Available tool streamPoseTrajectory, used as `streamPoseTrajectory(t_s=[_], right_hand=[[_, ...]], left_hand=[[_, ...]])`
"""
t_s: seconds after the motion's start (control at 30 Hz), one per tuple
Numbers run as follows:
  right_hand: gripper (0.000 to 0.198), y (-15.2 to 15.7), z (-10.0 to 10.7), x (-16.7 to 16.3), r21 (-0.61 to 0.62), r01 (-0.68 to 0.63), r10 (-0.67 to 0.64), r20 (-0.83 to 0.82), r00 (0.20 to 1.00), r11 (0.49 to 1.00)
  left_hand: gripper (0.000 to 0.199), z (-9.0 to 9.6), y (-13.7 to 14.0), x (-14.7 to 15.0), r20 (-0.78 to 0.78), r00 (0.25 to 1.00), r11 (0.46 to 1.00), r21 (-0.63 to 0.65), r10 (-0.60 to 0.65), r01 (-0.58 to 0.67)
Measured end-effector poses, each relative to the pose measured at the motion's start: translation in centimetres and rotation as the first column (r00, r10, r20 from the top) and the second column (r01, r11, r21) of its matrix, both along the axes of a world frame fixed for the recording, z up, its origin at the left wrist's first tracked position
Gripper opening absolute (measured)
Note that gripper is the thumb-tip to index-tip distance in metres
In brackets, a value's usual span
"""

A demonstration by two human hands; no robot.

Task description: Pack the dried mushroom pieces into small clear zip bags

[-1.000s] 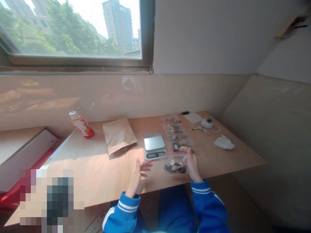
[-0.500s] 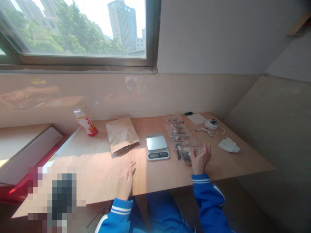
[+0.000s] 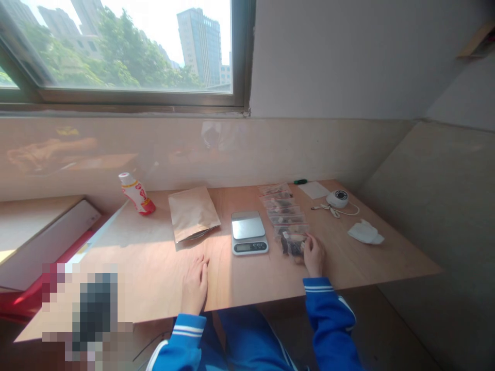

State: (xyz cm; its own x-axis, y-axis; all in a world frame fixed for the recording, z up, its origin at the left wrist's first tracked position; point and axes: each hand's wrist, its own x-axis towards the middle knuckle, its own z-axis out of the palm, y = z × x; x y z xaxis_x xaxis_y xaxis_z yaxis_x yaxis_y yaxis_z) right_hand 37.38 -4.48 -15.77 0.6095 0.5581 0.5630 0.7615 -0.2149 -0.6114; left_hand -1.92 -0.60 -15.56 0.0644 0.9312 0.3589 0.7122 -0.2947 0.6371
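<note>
Right hand (image 3: 314, 252): at nearest bag (image 3: 293, 247), cannot tell whether pinching
Left hand (image 3: 195, 284): flat on table (image 3: 152, 286), holding nothing
Bag placement: best kept flat, clear of scale (image 3: 249, 233)

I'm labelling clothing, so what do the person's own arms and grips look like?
The left grip and right grip are bare, ungloved hands. The left sleeve and right sleeve are blue, with white bands circling each cuff and white striping farther up.

Wooden table (image 3: 266, 281) under bags (image 3: 286, 218), scale (image 3: 249, 233), bottle (image 3: 137, 197)
</note>
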Motion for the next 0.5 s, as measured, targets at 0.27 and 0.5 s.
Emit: streamPoseTrajectory(t_s=[0.27,0.5], right_hand=[[0.044,0.19,0.3,-0.33,-0.004,0.033,-0.033,-0.04,0.999,0.999],[0.044,0.61,0.37,-0.39,-0.013,0.049,-0.049,-0.048,0.998,0.999]], left_hand=[[0.036,0.79,-0.26,0.36,-0.004,1.0,1.0,-0.024,0.009,-0.009],[0.035,0.4,0.19,0.3,0.0,1.0,1.0,-0.009,0.008,-0.008]])
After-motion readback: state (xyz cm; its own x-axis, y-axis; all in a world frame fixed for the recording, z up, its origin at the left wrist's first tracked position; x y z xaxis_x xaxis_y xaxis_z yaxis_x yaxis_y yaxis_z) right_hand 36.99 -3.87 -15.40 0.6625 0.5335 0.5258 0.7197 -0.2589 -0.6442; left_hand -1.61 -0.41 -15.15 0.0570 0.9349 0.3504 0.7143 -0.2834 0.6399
